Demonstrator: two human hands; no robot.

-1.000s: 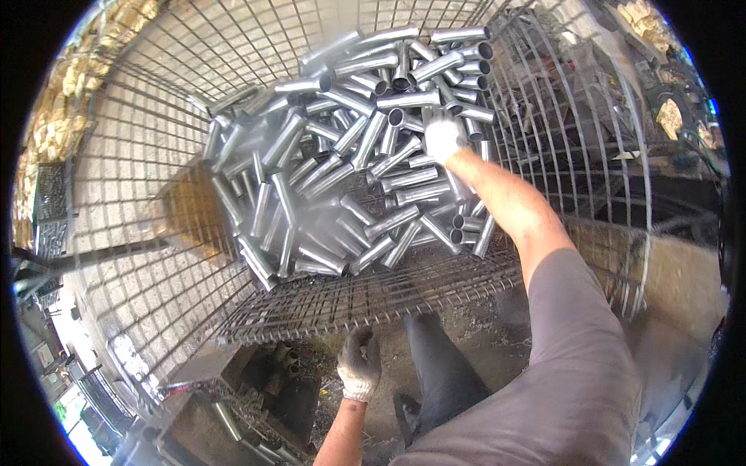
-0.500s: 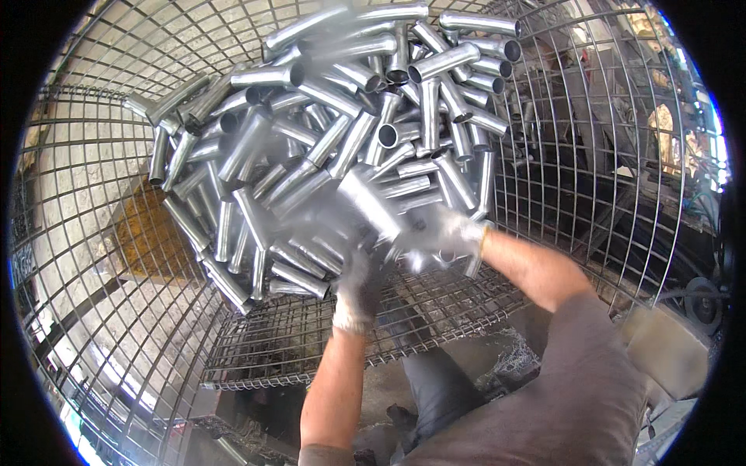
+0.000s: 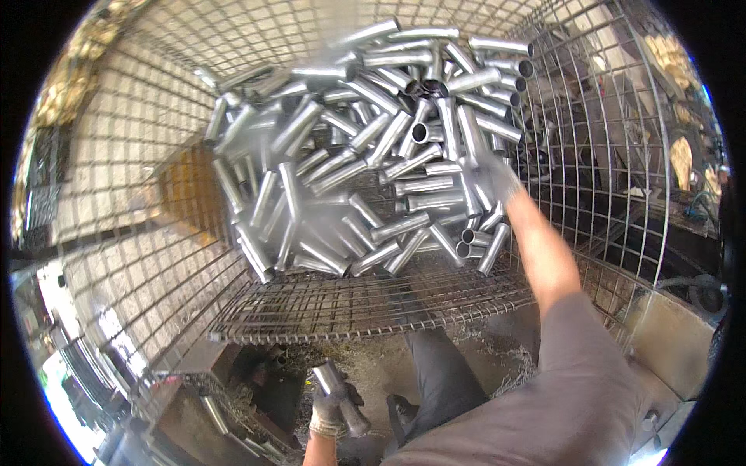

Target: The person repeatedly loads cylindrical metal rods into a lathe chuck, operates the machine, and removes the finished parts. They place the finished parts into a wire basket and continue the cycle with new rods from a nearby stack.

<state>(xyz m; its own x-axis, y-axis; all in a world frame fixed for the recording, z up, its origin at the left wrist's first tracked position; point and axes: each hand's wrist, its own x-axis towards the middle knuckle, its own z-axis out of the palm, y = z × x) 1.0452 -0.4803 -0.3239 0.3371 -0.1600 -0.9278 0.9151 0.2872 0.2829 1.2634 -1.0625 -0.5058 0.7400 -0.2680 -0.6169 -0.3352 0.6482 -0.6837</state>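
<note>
My left hand, in a grey-and-white work glove, is low in front of the wire cage and closed around a short shiny metal tube. The tube slants through the grip, with one end above the fingers and the other below. My right hand, gloved too and blurred, reaches into the right side of the tube pile. Its fingers appear closed on the near end of another metal tube that points away from me. Many of the piled tubes have one flared end.
A wire mesh cage surrounds the pile, its lowered front panel lying between me and the tubes. A rusty brown panel shows behind the left mesh. Below left stands a metal box or bench with more tubes by it.
My left hand has drawn back from the pile, out over the cage's front edge, with a tube. My right hand has moved up and deeper into the pile onto another tube. The view has shifted.
</note>
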